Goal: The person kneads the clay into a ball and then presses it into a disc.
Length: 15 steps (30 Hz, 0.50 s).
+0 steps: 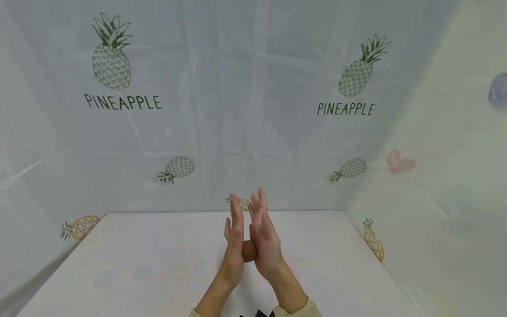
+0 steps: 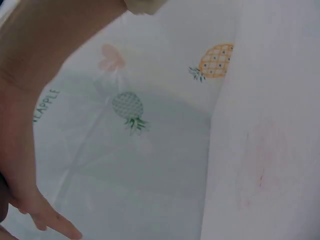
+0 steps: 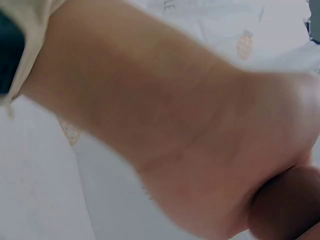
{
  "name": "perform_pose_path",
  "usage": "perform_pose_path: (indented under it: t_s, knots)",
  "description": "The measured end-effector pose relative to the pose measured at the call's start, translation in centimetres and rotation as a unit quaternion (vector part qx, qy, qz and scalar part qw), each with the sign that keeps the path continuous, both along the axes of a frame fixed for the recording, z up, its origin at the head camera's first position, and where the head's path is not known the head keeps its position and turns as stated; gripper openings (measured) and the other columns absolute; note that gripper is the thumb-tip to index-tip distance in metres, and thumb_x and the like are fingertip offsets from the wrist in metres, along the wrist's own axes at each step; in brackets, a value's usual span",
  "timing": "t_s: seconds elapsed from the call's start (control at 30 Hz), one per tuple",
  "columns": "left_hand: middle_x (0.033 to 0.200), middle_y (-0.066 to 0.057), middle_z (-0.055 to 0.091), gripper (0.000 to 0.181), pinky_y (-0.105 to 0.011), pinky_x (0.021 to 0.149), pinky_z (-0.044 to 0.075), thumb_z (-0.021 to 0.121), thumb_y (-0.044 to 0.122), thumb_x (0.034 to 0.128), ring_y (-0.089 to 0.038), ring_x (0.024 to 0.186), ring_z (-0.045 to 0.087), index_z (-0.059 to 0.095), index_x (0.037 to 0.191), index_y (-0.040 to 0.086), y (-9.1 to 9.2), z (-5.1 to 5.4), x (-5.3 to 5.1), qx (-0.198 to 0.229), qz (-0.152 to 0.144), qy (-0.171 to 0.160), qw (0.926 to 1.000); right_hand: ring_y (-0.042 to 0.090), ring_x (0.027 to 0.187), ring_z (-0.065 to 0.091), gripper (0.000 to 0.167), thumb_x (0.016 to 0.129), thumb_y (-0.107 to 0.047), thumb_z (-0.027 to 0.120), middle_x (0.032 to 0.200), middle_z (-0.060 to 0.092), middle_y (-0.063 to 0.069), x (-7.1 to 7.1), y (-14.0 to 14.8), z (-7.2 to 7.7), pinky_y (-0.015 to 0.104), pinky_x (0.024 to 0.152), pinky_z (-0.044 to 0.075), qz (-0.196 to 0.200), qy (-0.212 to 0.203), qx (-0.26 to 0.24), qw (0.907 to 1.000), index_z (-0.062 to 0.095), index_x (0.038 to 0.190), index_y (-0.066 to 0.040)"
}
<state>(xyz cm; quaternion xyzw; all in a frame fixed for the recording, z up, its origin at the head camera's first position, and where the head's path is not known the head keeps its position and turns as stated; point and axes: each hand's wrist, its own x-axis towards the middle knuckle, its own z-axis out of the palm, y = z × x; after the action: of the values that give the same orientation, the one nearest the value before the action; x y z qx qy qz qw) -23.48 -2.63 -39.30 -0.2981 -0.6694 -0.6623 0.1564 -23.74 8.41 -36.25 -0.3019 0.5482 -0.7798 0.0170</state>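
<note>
A smooth brown ball (image 1: 249, 251), possibly of clay, sits between the two palms above the white table. My left hand (image 1: 235, 246) presses it from the left, with fingers straight and pointing up. From the other side my right hand (image 1: 266, 244) presses with its palm, its fingers extended and slightly spread. In the right wrist view the brown ball (image 3: 287, 207) touches the palm near its heel. Only a dark sliver of the ball (image 2: 3, 197) shows at the left edge of the left wrist view.
The white table (image 1: 158, 251) carries faint coloured smudges. Behind it hangs a pale curtain (image 1: 245, 110) printed with pineapples, and similar sheets close in the left and right sides. Dark angular tips (image 1: 259, 313) show at the bottom edge between the forearms.
</note>
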Motion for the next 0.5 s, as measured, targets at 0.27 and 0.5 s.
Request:
perform_pose_path:
  t_s: [0.27, 0.5]
  knots:
    - [0.175, 0.019, -0.018, 0.062, -0.062, 0.119, -0.027, -0.002, 0.056, 0.1099, -0.012, 0.160, -0.024, -0.012, 0.169, 0.039, -0.5, 1.2, 0.9, 0.040, -0.022, -0.009, 0.9989, 0.028, 0.164, -0.015, 0.062, 0.114, -0.054, 0.011, 0.177, -0.013, -0.006, -0.6, -0.7, -1.0, 0.065, 0.125, -0.015, 0.001, -0.025, 0.035, 0.9991, -0.015, 0.169, -0.039]
    - [0.176, 0.021, -0.014, 0.061, -0.060, 0.121, -0.025, -0.002, 0.051, 0.1112, -0.009, 0.162, -0.017, -0.010, 0.170, 0.035, -2.0, 2.1, 0.7, 0.073, -0.015, 0.012, 0.9972, 0.031, 0.165, -0.004, 0.058, 0.114, -0.057, 0.013, 0.178, -0.006, -0.007, -0.3, -1.5, -1.5, 0.069, 0.126, -0.007, -0.001, -0.038, 0.132, 0.9906, -0.008, 0.168, -0.047]
